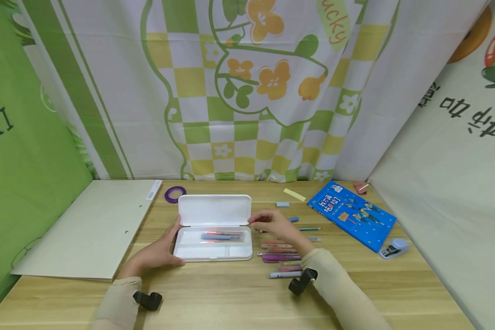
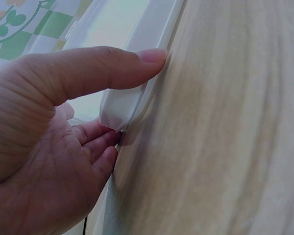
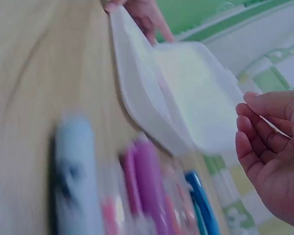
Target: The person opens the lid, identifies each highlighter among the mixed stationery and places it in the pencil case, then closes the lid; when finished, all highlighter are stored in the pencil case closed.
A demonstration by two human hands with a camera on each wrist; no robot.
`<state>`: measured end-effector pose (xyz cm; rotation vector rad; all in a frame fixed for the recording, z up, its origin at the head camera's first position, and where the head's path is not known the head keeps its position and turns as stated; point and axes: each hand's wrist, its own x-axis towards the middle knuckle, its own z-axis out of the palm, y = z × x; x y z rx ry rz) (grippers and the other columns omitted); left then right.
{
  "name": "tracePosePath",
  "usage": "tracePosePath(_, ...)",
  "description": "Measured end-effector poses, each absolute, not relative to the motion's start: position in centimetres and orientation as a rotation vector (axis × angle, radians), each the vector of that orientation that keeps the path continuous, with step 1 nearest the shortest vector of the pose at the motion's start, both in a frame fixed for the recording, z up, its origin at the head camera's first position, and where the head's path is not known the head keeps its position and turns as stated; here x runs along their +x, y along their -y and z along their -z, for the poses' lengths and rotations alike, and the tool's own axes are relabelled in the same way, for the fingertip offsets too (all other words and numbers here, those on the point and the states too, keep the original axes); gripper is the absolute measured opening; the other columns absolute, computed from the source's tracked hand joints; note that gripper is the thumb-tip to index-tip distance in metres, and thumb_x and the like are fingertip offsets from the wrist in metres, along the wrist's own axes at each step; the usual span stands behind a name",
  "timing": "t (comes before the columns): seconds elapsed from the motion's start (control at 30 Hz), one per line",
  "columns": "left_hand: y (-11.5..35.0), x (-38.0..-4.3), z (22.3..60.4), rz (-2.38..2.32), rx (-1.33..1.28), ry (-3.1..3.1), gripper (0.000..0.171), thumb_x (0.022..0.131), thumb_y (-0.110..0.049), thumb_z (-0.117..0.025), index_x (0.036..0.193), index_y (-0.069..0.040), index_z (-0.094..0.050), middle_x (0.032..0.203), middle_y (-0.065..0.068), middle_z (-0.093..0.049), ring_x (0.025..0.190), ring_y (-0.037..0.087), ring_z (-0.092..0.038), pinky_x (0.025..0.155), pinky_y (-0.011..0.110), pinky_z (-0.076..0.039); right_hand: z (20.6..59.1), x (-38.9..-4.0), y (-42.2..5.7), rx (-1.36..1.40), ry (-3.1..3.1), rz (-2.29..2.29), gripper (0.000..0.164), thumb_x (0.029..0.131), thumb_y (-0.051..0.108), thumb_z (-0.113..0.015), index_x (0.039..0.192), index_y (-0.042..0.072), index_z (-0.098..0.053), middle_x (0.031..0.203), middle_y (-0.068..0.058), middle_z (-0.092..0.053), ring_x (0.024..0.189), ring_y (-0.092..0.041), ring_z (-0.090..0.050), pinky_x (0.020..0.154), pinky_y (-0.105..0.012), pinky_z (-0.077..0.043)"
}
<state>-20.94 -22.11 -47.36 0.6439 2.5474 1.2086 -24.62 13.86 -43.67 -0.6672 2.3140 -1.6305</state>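
A white pencil case (image 1: 214, 251) lies on the table with its lid (image 1: 214, 211) raised at the back. Its long rear compartment holds a few pens (image 1: 220, 237). My left hand (image 1: 161, 252) holds the case's left end, the thumb along the front edge and the other fingers at the side, as the left wrist view shows. Beside the right end, near the hinge, is my right hand (image 1: 274, 223), its fingers loosely bent; the right wrist view shows nothing between them. Several pens, among them a purple pen (image 1: 280, 258) and a light-coloured marker (image 1: 286, 275), lie below that hand.
Purple tape (image 1: 175, 194) lies behind the case, and a large pale board (image 1: 90, 229) is at the left. To the right are a blue book (image 1: 352, 215), a stapler (image 1: 393, 248), a light-blue eraser (image 1: 282, 205), a yellow strip (image 1: 294, 195) and a pinkish clip (image 1: 360, 187).
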Motion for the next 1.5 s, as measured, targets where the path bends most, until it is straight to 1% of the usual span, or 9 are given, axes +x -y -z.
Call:
tracePosePath(0.1,22.1,-20.9,47.4,-1.203,0.642,-2.550,0.127,0.069,-0.017,-0.082,0.146,0.002,0.017,0.148,0.033,-0.015,0.138,0.049,-0.002,0.110,0.060,-0.005,43.4,-24.7,-15.7,-0.659,-2.350,1.625,0.026,0.090,0.006,-0.062,0.107,-0.013,-0.062,0.106,-0.028,-0.063,0.087,-0.013,-0.062,0.081,-0.036,-0.053)
tracePosePath(0.2,22.1,-20.9,47.3,-1.203,0.641,-2.549,0.127,0.069,-0.017,-0.082,0.146,0.002,0.017,0.148,0.033,-0.013,0.138,0.049,-0.001,0.110,0.060,-0.005,43.4,-24.8,-17.6,-0.630,-2.411,1.578,0.025,0.089,0.008,-0.063,0.106,-0.011,-0.063,0.105,-0.027,-0.064,0.087,-0.011,-0.061,0.079,-0.027,-0.052)
tracePosePath(0.43,22.1,-20.9,47.3,-1.211,0.638,-2.545,0.127,0.069,-0.017,-0.082,0.146,0.002,0.017,0.149,0.033,-0.011,0.138,0.049,0.000,0.110,0.061,-0.004,44.3,-24.6,-22.1,-0.605,-2.469,1.463,0.022,0.090,0.006,-0.061,0.104,-0.010,-0.065,0.102,-0.023,-0.065,0.089,-0.017,-0.061,0.077,-0.028,-0.053)
tracePosePath(0.57,22.0,-20.9,47.3,-1.217,0.640,-2.542,0.127,0.069,-0.017,-0.082,0.146,0.002,0.017,0.150,0.034,-0.005,0.138,0.049,0.001,0.110,0.061,-0.004,44.8,-24.4,-24.0,-0.641,-2.544,1.333,0.018,0.090,0.006,-0.061,0.102,-0.006,-0.067,0.099,-0.017,-0.067,0.089,-0.017,-0.060,0.077,-0.024,-0.051)
tracePosePath(0.7,22.0,-21.0,47.3,-1.203,0.643,-2.549,0.128,0.069,-0.017,-0.082,0.146,0.001,0.018,0.151,0.034,0.001,0.138,0.049,0.002,0.110,0.060,-0.004,45.2,-24.0,-25.5,-0.666,-2.610,1.206,0.014,0.090,0.003,-0.060,0.100,-0.002,-0.069,0.099,-0.012,-0.068,0.093,-0.023,-0.060,0.080,-0.027,-0.050)
tracePosePath(0.77,22.0,-21.0,47.3,-1.197,0.642,-2.552,0.128,0.069,-0.018,-0.082,0.146,0.001,0.018,0.151,0.034,0.001,0.138,0.049,0.002,0.110,0.060,-0.004,45.4,-23.9,-26.0,-0.673,-2.636,1.169,0.015,0.090,0.001,-0.059,0.100,0.000,-0.069,0.101,-0.012,-0.067,0.096,-0.025,-0.060,0.082,-0.031,-0.050)
tracePosePath(0.93,22.0,-20.9,47.3,-1.202,0.646,-2.549,0.128,0.068,-0.018,-0.082,0.146,0.002,0.017,0.151,0.034,-0.002,0.138,0.049,0.001,0.110,0.061,-0.005,45.4,-23.6,-26.8,-0.647,-2.705,1.060,0.016,0.088,0.001,-0.060,0.099,0.006,-0.070,0.101,-0.006,-0.067,0.097,-0.024,-0.059,0.084,-0.037,-0.049)
tracePosePath(1.23,22.0,-21.0,47.2,-1.203,0.650,-2.553,0.127,0.069,-0.016,-0.082,0.145,0.005,0.017,0.146,0.034,-0.017,0.137,0.050,-0.005,0.110,0.061,-0.007,46.2,-23.5,-27.1,-0.714,-2.796,0.967,0.018,0.085,-0.001,-0.061,0.097,0.008,-0.071,0.098,-0.004,-0.067,0.093,-0.021,-0.059,0.081,-0.035,-0.051)
tracePosePath(1.5,22.0,-20.9,47.2,-1.211,0.645,-2.550,0.127,0.068,-0.016,-0.082,0.145,0.005,0.016,0.147,0.034,-0.017,0.137,0.050,-0.004,0.109,0.061,-0.006,46.3,-23.5,-27.0,-0.712,-2.794,0.972,0.017,0.085,-0.001,-0.062,0.095,0.008,-0.071,0.097,-0.006,-0.068,0.093,-0.022,-0.060,0.080,-0.035,-0.051)
